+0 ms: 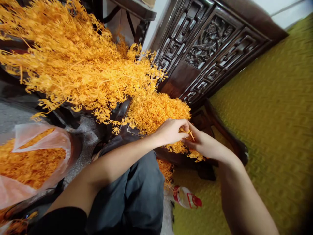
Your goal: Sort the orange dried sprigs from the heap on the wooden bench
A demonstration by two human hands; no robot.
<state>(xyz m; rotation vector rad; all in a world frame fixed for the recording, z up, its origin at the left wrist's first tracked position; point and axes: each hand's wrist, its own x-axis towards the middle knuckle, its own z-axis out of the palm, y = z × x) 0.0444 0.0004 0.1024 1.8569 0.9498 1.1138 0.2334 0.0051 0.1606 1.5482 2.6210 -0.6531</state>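
Your left hand [168, 132] and right hand [207, 143] pinch a thin orange piece [191, 135]; the translucent pink plastic bag [55, 140] holds plenty, but a big branching orange heap [85, 65] seems left.

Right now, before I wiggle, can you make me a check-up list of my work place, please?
Surface: dark wooden seat, mostly hidden under an orange heap.
Things: that heap, with a bigger orange bunch beyond it to the left.
Clutter: red-capped bottle beside the legs; open pinkish bag with orange pieces inside, at left.
Hands: left hand and right hand meet at an orange strand; which one grips it is unclear.
Cables: none clear enough to tell.
Surroundings: carved wooden panel, bumpy green mat, speckled floor.
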